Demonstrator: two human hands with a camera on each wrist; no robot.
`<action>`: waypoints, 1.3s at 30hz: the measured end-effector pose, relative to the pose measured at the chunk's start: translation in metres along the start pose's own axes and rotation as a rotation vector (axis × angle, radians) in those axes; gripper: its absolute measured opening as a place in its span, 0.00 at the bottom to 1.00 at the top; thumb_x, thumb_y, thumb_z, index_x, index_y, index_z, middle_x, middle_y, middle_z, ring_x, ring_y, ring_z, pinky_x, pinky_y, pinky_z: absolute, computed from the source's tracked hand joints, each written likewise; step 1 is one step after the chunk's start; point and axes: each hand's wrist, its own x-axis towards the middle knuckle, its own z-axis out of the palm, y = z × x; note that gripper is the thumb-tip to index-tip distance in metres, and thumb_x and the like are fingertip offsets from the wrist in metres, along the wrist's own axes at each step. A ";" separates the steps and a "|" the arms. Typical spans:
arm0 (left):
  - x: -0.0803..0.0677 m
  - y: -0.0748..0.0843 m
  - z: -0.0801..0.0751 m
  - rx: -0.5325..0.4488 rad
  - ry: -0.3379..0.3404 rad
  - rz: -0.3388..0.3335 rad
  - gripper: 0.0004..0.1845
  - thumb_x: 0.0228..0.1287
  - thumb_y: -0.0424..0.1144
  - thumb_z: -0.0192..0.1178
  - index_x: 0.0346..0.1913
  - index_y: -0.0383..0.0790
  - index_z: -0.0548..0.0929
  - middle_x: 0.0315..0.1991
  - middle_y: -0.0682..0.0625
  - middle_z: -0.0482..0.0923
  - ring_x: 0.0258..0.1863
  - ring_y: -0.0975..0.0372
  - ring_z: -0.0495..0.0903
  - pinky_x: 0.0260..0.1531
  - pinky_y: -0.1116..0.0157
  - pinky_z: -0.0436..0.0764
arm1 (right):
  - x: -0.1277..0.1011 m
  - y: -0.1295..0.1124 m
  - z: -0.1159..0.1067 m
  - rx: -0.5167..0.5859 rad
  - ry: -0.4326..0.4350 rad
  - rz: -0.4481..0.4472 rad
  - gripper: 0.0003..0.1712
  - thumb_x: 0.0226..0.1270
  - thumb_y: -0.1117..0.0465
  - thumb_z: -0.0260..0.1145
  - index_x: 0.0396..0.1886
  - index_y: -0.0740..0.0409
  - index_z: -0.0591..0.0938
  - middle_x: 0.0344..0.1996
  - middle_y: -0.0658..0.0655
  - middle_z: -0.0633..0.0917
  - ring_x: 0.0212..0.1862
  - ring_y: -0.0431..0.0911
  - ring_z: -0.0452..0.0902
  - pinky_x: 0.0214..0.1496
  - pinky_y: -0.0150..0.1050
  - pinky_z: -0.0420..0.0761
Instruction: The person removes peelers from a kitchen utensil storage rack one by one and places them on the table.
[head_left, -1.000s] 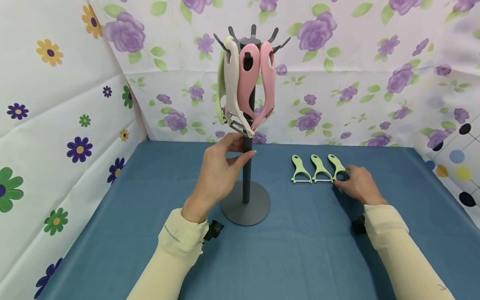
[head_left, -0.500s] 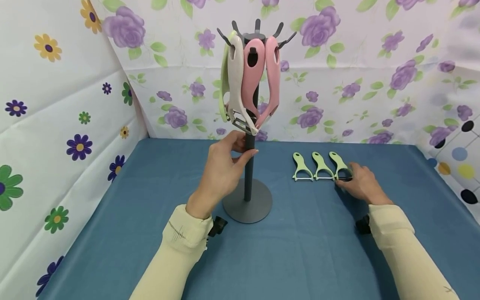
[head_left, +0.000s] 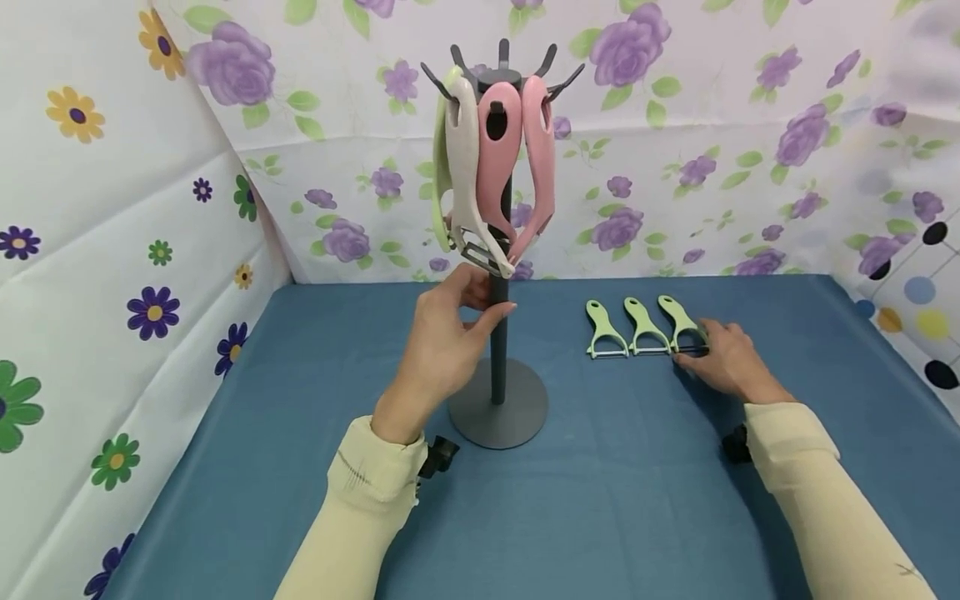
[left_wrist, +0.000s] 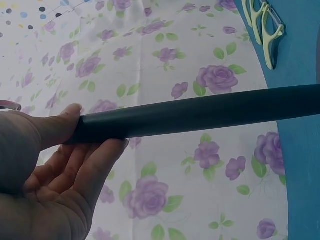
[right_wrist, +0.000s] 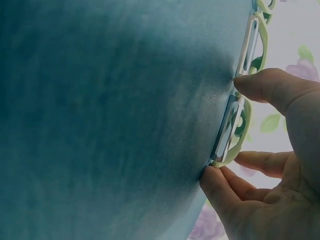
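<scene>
My left hand (head_left: 444,337) grips the dark grey pole (head_left: 498,375) of an upright stand, just below the peelers hung on it. The left wrist view shows thumb and fingers around the pole (left_wrist: 200,112). Three light green peelers lie in a row on the blue cloth, right of the stand. My right hand (head_left: 727,360) pinches the rightmost green peeler (head_left: 677,315) by its blade end. In the right wrist view, the thumb is at one side of this peeler's head (right_wrist: 240,127) and the fingertips are at the other.
From the stand's top hooks hang a white peeler (head_left: 463,150), two pink peelers (head_left: 497,158) and a green one (head_left: 439,175) partly behind. The round grey base (head_left: 498,425) rests on the blue cloth (head_left: 600,500). Flowered sheets rise at the back and left.
The head view has shifted slightly. Both hands keep their places on the pole and at the rightmost green peeler, which still lies in the row.
</scene>
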 end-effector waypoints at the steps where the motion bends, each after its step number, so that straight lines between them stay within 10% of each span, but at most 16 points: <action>1: 0.000 0.000 0.000 -0.002 0.003 0.002 0.12 0.71 0.39 0.66 0.51 0.39 0.79 0.42 0.47 0.84 0.43 0.61 0.83 0.39 0.63 0.89 | 0.000 0.000 -0.001 0.004 -0.001 -0.002 0.49 0.73 0.49 0.62 0.78 0.77 0.52 0.69 0.87 0.56 0.70 0.80 0.52 0.67 0.74 0.63; 39: 0.010 0.002 -0.012 0.096 -0.120 -0.066 0.12 0.69 0.40 0.68 0.49 0.41 0.79 0.39 0.47 0.84 0.41 0.58 0.86 0.35 0.60 0.77 | 0.001 0.003 -0.003 -0.026 -0.016 -0.035 0.53 0.73 0.49 0.65 0.79 0.76 0.49 0.70 0.86 0.57 0.70 0.80 0.53 0.67 0.74 0.64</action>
